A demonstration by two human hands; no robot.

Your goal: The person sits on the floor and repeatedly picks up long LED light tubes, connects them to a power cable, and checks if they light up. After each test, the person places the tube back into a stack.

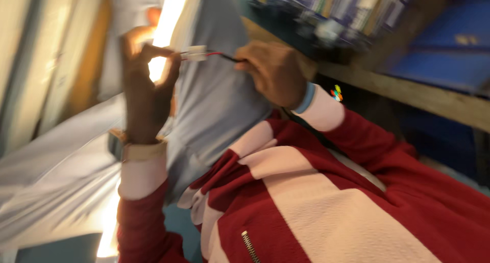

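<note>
— White plastic connector [196,53], pinched at its end between fingertips [171,54] of the left hand [145,89], raised before pale blue cloth [214,99].

— And red and black wires [224,56], clamped in the closed right hand [273,71]. Could pull free from the housing under any hard tug. Blurred, though.

Wooden shelf [408,92], blurred boxes [332,10] standing in row on top.

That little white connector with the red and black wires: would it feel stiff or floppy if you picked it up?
The white connector is probably rigid and light: the left hand pinches it with fingertips alone. The wires look thin and bendy, curving toward the right hand, so they would likely droop.
</note>
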